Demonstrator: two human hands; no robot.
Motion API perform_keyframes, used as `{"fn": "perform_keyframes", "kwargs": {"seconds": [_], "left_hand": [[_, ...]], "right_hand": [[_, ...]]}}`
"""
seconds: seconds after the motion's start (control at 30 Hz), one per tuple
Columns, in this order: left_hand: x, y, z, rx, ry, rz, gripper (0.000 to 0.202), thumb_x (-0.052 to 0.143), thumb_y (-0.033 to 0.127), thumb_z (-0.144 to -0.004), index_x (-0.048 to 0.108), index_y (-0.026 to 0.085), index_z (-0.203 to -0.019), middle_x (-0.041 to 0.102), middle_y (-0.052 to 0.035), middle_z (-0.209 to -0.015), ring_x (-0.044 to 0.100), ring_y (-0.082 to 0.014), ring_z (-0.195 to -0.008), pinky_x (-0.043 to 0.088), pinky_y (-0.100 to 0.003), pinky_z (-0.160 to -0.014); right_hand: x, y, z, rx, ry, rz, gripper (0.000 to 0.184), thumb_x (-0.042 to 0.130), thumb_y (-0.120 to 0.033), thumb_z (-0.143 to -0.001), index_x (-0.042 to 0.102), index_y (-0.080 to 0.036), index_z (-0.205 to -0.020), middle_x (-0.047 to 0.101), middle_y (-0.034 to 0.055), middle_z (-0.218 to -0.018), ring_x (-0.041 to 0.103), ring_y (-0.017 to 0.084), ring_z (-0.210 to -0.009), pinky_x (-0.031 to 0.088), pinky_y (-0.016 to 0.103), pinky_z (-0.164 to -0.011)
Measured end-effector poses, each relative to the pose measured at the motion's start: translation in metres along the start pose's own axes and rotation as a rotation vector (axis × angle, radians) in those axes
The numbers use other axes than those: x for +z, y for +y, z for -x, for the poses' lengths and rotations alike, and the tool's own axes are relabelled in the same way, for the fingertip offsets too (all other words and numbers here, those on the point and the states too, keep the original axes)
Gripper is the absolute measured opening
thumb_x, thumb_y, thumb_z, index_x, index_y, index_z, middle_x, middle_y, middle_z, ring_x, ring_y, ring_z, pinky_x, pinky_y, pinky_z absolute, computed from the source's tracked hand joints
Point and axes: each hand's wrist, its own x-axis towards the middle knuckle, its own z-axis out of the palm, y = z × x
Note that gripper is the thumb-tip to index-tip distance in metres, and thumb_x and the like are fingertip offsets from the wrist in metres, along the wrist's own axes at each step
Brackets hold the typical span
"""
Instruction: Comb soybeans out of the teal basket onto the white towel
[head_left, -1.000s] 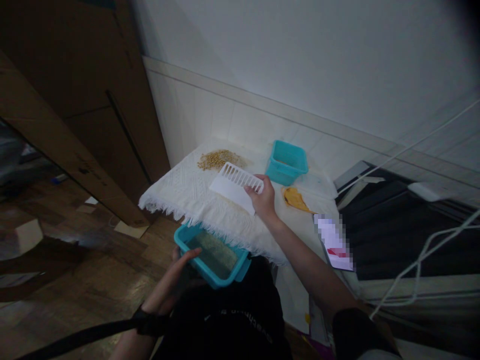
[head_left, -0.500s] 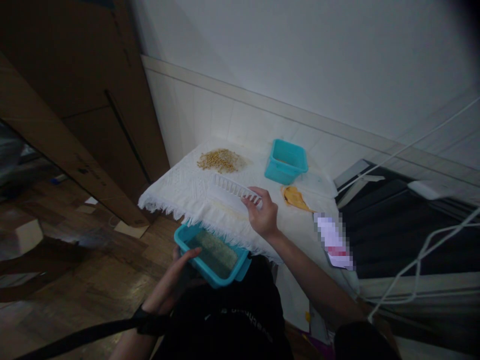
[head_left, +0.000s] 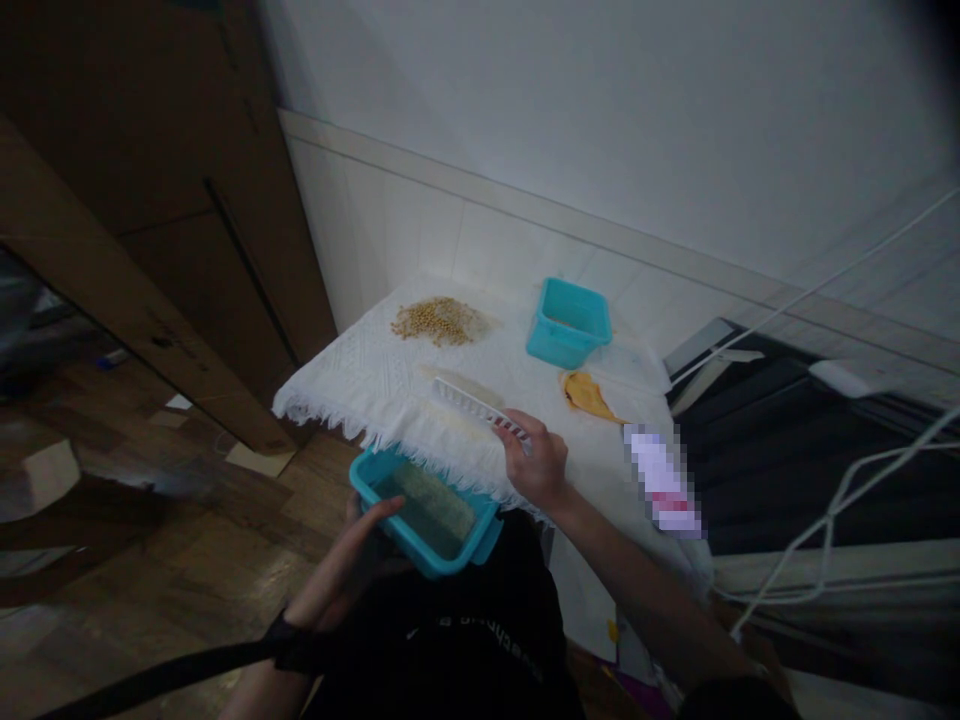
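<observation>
My left hand (head_left: 367,550) grips a teal plastic container (head_left: 427,562) by its near left side, thumb over the rim. Pale, rice-like grains (head_left: 439,500) lie inside it. The container sits just under the fringed front edge of the white tablecloth (head_left: 337,370). My right hand (head_left: 536,462) is closed around one end of a long white plastic strip with a row of slots (head_left: 469,402). That strip is low over the cloth, above the container; whether it touches the cloth I cannot tell. A thin streak of pale grains (head_left: 472,385) lies on the cloth behind it.
Farther back is a heap of yellowish beans (head_left: 439,320). A second teal container (head_left: 566,345) stands near the wall, with an orange-yellow flat item (head_left: 590,395) before it. A blurred-out phone-like object (head_left: 664,480) lies at the right edge. White cables (head_left: 829,520) hang at right.
My right hand has drawn the slotted strip towards me and slightly right, near the cloth's front edge. The grain streak behind it now shows. My left hand and its container stay put.
</observation>
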Motion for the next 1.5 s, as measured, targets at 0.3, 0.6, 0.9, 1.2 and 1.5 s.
{"fn": "perform_keyframes", "kwargs": {"seconds": [0.3,0.6,0.9,1.2,1.5], "left_hand": [[0.000,-0.006,-0.002,0.007,0.021,0.022,0.065,0.099,0.043,-0.090,0.063,0.031,-0.143,0.065,-0.0149,-0.176,0.063,-0.0486,-0.162,0.077,-0.058,-0.101],[0.010,-0.004,0.005,0.010,0.062,0.016,0.069,0.102,0.043,-0.083,0.062,0.030,-0.137,0.066,-0.0158,-0.170,0.068,-0.0485,-0.152,0.078,-0.059,-0.096],[0.007,-0.006,0.001,0.000,0.058,0.024,0.071,0.099,0.042,-0.088,0.058,0.031,-0.145,0.068,-0.0156,-0.164,0.071,-0.0452,-0.148,0.077,-0.059,-0.097],[0.001,-0.002,-0.004,0.000,0.061,0.010,0.065,0.091,0.040,-0.098,0.055,0.032,-0.151,0.064,-0.0170,-0.167,0.068,-0.0434,-0.150,0.078,-0.053,-0.091],[-0.007,0.002,-0.006,0.047,0.041,-0.009,0.057,0.088,0.036,-0.102,0.054,0.034,-0.148,0.065,-0.0107,-0.159,0.072,-0.0366,-0.138,0.077,-0.057,-0.097]], "right_hand": [[-0.056,0.008,0.003,0.088,0.085,0.165,0.020,0.073,-0.044,-0.115,0.077,-0.027,-0.125,0.093,0.0042,-0.100,0.087,0.024,-0.067,0.069,0.031,-0.057],[-0.093,-0.026,0.033,-0.084,-0.063,0.144,0.022,0.069,-0.016,-0.112,0.082,-0.027,-0.127,0.094,0.0038,-0.091,0.088,0.023,-0.064,0.071,0.028,-0.061],[-0.099,-0.056,0.023,-0.138,-0.082,0.022,0.041,0.070,-0.004,-0.109,0.074,-0.027,-0.143,0.096,0.0028,-0.102,0.092,0.021,-0.074,0.074,0.024,-0.071],[-0.069,-0.031,0.008,-0.222,0.008,0.093,0.043,0.068,-0.006,-0.113,0.071,-0.025,-0.152,0.094,-0.0002,-0.095,0.089,0.018,-0.066,0.070,0.022,-0.067],[-0.083,-0.054,0.021,-0.141,-0.133,-0.046,0.041,0.068,-0.005,-0.111,0.074,-0.027,-0.145,0.096,0.0032,-0.107,0.092,0.020,-0.075,0.074,0.026,-0.071]]}}
